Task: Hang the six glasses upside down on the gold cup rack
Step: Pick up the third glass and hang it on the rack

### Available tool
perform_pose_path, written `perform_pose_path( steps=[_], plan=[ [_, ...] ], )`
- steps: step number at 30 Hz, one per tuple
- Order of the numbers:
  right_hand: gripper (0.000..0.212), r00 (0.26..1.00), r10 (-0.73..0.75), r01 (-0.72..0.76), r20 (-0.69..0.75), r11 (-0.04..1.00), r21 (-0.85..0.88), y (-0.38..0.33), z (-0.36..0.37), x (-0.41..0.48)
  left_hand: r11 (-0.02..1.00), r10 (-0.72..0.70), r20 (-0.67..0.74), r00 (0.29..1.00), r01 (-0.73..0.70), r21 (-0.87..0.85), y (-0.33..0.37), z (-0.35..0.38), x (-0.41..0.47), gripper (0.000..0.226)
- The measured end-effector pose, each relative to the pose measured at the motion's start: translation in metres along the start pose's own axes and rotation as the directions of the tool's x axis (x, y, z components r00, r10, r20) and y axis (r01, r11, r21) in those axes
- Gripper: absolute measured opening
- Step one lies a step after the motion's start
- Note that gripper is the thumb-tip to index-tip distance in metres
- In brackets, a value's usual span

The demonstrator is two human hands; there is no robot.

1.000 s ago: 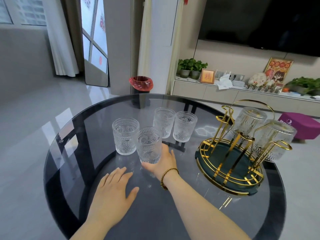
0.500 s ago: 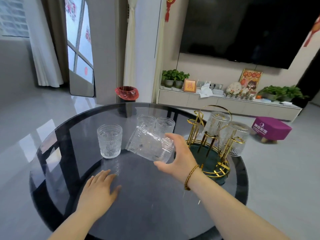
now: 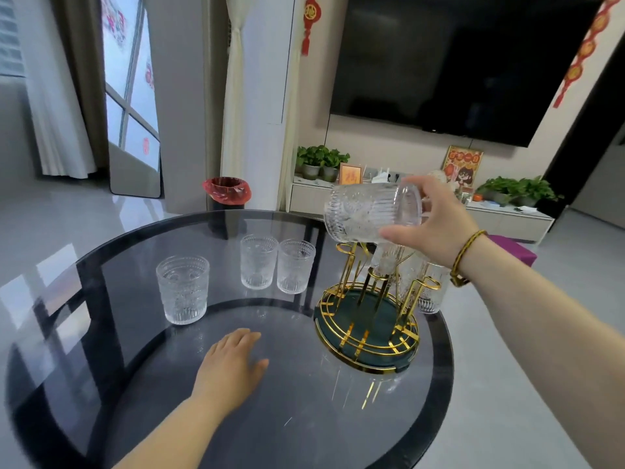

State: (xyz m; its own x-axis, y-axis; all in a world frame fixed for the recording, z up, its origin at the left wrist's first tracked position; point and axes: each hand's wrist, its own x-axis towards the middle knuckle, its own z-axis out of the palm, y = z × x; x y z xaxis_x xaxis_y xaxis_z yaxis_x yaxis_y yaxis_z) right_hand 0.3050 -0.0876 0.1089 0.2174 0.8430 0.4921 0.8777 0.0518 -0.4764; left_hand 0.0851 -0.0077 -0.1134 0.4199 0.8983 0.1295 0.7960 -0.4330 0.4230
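Note:
My right hand (image 3: 436, 221) grips a clear embossed glass (image 3: 368, 211), tipped on its side with the mouth to the left, in the air above the gold cup rack (image 3: 368, 319). The rack has a dark green base and stands at the right of the round table. Two glasses hang upside down on its far side (image 3: 427, 292), partly hidden behind my wrist. Three more glasses stand upright on the table: one at the left (image 3: 182, 289) and two side by side (image 3: 258, 262) (image 3: 295, 270) further back. My left hand (image 3: 233, 363) rests flat on the tabletop, fingers apart.
The round dark glass table (image 3: 101, 350) has its edge close to the rack's right side. Beyond it are a red-lined bin (image 3: 226, 191), a low cabinet with plants (image 3: 321, 160), a wall TV and a purple stool (image 3: 514, 252).
My right hand has lifted the glass from the table, tipped it over and carried it up and right to above the rack. My left hand stays on the table.

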Motion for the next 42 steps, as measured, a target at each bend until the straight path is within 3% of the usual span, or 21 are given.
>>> perform_pose_path(
  steps=[7, 16, 21, 29, 42],
  plan=[
    [0.074, 0.995, 0.041, -0.052, -0.090, 0.991, -0.122, 0.014, -0.014, 0.040, 0.999, 0.014, 0.003, 1.000, -0.014, -0.031, 0.016, 0.016, 0.030, 0.051],
    [0.076, 0.985, 0.153, -0.163, -0.074, 0.974, -0.157, 0.033, -0.005, 0.096, 0.993, 0.115, -0.068, 0.991, -0.115, -0.002, 0.010, 0.036, 0.037, 0.046],
    [0.079, 0.968, 0.242, -0.228, 0.058, 0.955, -0.189, 0.040, 0.012, 0.122, 0.990, 0.142, -0.118, 0.983, -0.139, 0.027, 0.013, 0.033, 0.037, 0.043],
    [0.078, 0.937, 0.255, -0.205, 0.238, 0.955, -0.215, 0.067, 0.025, 0.143, 0.965, 0.242, -0.195, 0.950, -0.215, 0.151, 0.014, 0.033, 0.040, 0.053],
    [0.066, 0.815, 0.218, -0.038, 0.537, 0.944, -0.326, 0.090, 0.064, 0.153, 0.963, 0.249, -0.323, 0.913, -0.199, 0.182, 0.009, 0.042, 0.048, 0.050]
  ],
)
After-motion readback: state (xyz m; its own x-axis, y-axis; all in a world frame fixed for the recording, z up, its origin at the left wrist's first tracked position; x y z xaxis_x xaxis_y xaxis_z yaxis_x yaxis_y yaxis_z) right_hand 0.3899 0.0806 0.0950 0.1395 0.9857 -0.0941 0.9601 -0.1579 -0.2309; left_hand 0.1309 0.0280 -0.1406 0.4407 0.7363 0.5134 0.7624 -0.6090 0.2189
